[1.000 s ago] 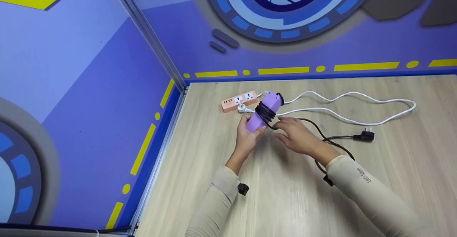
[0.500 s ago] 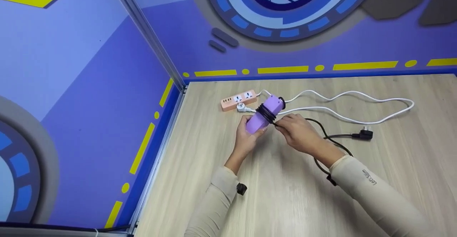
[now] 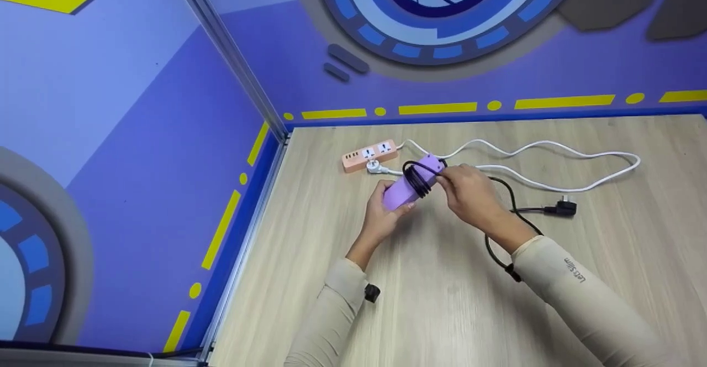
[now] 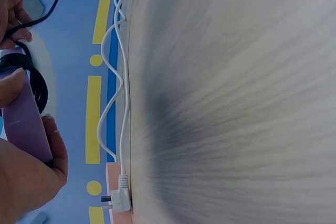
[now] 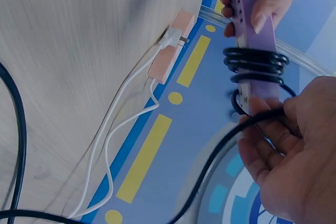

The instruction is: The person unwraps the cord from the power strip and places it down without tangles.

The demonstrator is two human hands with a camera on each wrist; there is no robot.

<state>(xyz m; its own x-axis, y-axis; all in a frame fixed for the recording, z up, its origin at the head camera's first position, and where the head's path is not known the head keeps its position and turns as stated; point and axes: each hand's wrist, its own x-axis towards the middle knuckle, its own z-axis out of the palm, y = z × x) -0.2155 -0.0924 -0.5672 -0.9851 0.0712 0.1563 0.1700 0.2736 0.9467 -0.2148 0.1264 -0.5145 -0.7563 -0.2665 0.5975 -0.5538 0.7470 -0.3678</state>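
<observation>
A purple power strip [image 3: 399,194] is held up off the table, tilted, with its far end to the right. My left hand [image 3: 381,212] grips its near end, thumb on one face and fingers round the other side. Several turns of black cord [image 5: 254,67] circle its middle. With thumb and fingers, my right hand [image 3: 472,195] pinches the black cord beside the strip's far end; a loose loop stands over the turns. From that hand the cord trails down to the table, ending in a black plug [image 3: 566,208]. Sockets show along the strip's side in the right wrist view.
An orange power strip [image 3: 359,161] lies at the back left of the table [image 3: 442,312]. Its white plug [image 3: 374,166] rests against it, and its white cord [image 3: 607,184] loops far right. Blue patterned walls [image 3: 342,93] stand behind and at the left.
The right hand has taken hold of the cord and moved up towards the strip's far end. A cord loop now rises over the turns. The purple strip has tilted slightly rightward.
</observation>
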